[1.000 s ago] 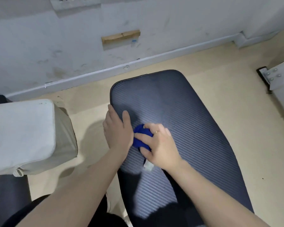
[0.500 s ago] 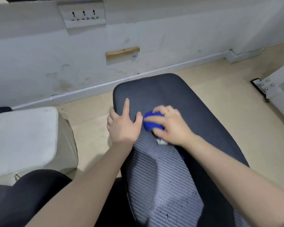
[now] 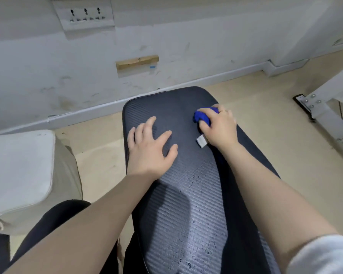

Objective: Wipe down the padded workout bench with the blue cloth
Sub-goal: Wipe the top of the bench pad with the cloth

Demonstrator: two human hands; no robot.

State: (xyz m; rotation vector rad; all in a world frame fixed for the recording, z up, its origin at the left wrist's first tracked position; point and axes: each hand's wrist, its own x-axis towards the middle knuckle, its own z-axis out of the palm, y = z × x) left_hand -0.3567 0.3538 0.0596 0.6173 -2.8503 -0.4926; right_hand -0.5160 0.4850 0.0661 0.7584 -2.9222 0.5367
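Left hand (image 3: 150, 148): palm down, fingers spread flat and thumb splayed wide, resting on the padded bench (image 3: 176, 210) near its left edge; bare forearm running back toward the lower left. Right hand (image 3: 219, 128): fingers curled and closed over the bunched blue cloth (image 3: 201, 116), pressed down near the bench's far right edge; forearm bare, a white sleeve (image 3: 323, 256) at the elbow.

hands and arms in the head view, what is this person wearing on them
Both forearms are bare. The right hand has a thin gold-coloured ring on one finger, and a white sleeve is pushed up near the right elbow. The left hand shows no ring or sleeve.
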